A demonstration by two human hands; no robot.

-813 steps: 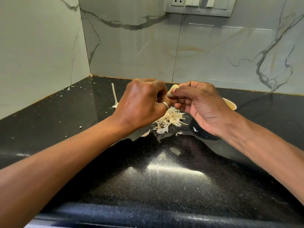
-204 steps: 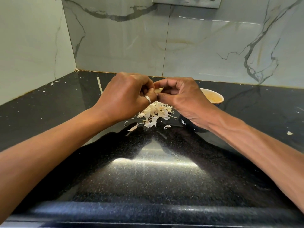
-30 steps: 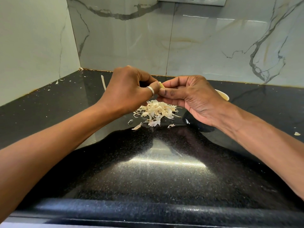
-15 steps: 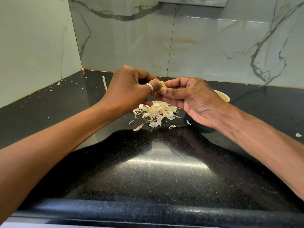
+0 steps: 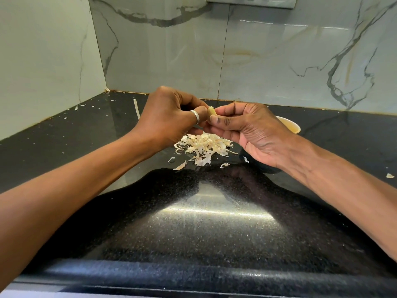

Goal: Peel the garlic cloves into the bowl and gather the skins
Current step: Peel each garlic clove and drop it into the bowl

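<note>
Behind right hand (image 5: 253, 134): bowl (image 5: 290, 127), contents unseen | it and left hand (image 5: 169, 119) pinch clove (image 5: 211, 110)

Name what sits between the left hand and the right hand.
In the head view, a garlic clove sits there, pinched by the left hand and right hand above the skin pile.

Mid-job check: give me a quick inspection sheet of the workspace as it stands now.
Surface: black speckled countertop, glossy, with a glare patch near the front.
Job's things: garlic clove held above the skin pile; bowl behind the right hand, mostly hidden.
Clutter: stray skin flakes at back left; one flake at right; pale strip near the back wall.
Grippers: left hand, wearing a ring, and right hand both pinch the clove.
Cables: nothing seen.
Surroundings: marble-look wall tiles; switch plate at top edge.
</note>
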